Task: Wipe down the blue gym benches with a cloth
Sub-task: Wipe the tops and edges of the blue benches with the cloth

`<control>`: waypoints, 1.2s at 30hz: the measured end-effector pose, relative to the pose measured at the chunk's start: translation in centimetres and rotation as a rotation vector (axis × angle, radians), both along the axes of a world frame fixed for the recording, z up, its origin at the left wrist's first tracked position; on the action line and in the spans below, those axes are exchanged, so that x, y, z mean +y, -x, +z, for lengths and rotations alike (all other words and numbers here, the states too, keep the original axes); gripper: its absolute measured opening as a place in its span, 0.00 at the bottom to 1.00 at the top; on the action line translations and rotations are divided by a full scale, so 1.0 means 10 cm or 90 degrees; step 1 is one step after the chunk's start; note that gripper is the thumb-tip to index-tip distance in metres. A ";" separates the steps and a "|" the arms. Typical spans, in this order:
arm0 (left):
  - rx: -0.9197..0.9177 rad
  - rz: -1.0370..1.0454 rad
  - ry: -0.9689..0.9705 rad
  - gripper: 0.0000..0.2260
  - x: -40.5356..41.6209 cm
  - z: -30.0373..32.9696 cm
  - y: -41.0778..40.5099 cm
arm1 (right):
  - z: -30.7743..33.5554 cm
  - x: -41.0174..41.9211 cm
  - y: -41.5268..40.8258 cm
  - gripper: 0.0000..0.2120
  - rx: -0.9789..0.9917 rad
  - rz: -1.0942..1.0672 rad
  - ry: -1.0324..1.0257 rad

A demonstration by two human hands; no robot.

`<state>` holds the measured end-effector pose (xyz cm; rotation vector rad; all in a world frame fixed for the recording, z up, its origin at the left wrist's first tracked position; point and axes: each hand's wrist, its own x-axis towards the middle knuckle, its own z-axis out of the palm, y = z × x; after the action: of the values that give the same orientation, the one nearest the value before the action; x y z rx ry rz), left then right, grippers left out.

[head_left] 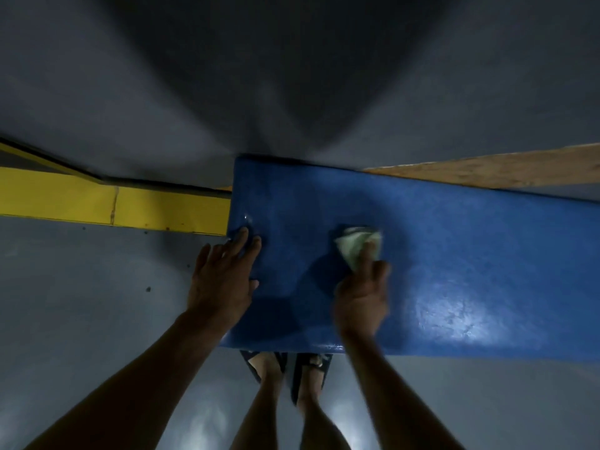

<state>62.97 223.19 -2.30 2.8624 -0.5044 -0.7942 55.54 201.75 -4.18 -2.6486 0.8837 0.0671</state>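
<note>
A blue gym bench (454,248) runs from the middle of the view out to the right, its top glossy with a bright reflection at the lower right. My right hand (363,290) presses a pale, crumpled cloth (355,243) onto the bench top near its left end; the hand and cloth are blurred. Fingers spread, my left hand (224,274) rests flat on the bench's left edge and holds nothing.
A yellow bar (113,203) meets the bench's left end. Behind the bench at the right lies a bare wooden board (503,170). The floor (81,303) is grey. My sandalled feet (289,371) stand just below the bench's near edge.
</note>
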 end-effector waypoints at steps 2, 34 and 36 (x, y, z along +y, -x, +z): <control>0.002 0.010 0.006 0.36 0.03 -0.01 0.01 | 0.06 0.38 0.04 0.32 0.011 0.129 -0.035; 0.017 0.150 0.093 0.30 0.18 0.26 0.58 | 0.41 -1.86 1.36 0.30 0.112 0.110 0.038; 0.021 0.161 0.116 0.29 0.21 0.23 0.64 | 0.36 -1.50 1.35 0.35 0.102 -0.045 -0.002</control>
<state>56.59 225.29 0.00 2.6690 -0.1930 -0.7115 42.00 186.73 -0.62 -2.6351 1.0261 0.2652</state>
